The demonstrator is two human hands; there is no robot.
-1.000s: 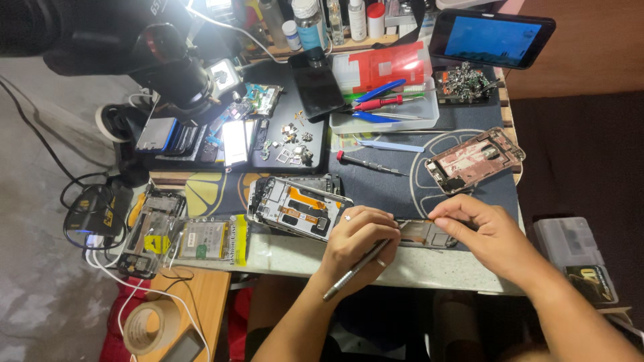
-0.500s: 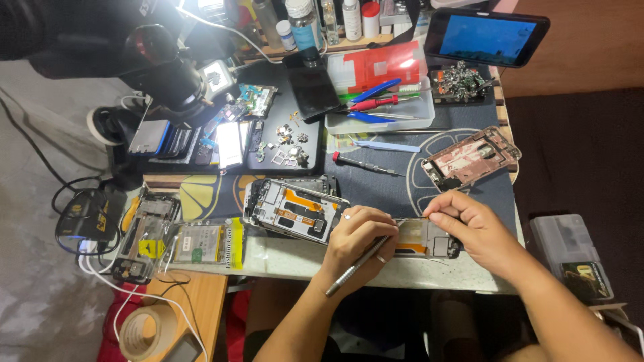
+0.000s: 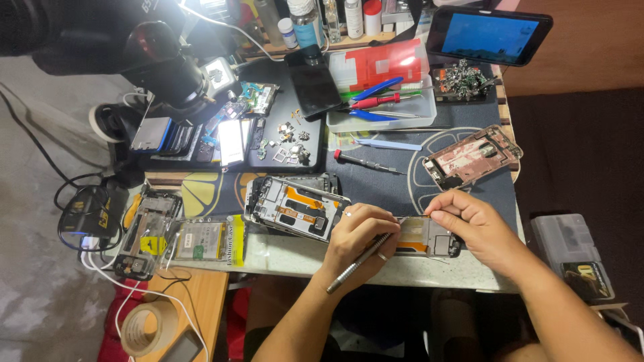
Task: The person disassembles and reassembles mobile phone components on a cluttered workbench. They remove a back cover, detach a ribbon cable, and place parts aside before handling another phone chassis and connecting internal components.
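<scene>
My left hand (image 3: 362,234) grips a slim metal screwdriver (image 3: 355,263) like a pen, its tip down on a small opened phone body (image 3: 424,236) near the table's front edge. My right hand (image 3: 473,224) rests on the right end of that phone body, fingertips pinched at its top edge. Whether anything sits between those fingertips is too small to tell. Just left lies a larger opened phone frame (image 3: 295,208) with orange flex cables showing.
A microscope (image 3: 171,70) stands at back left over a dark mat with small parts (image 3: 288,141). A white tray (image 3: 384,100) holds coloured tools. Also here: a pinkish phone frame (image 3: 473,155), a tablet (image 3: 490,35), a battery (image 3: 204,240), a tape roll (image 3: 144,328).
The view has shifted slightly. My right hand's fingertips have moved a little along the small phone body; my left hand keeps the screwdriver in the same place.
</scene>
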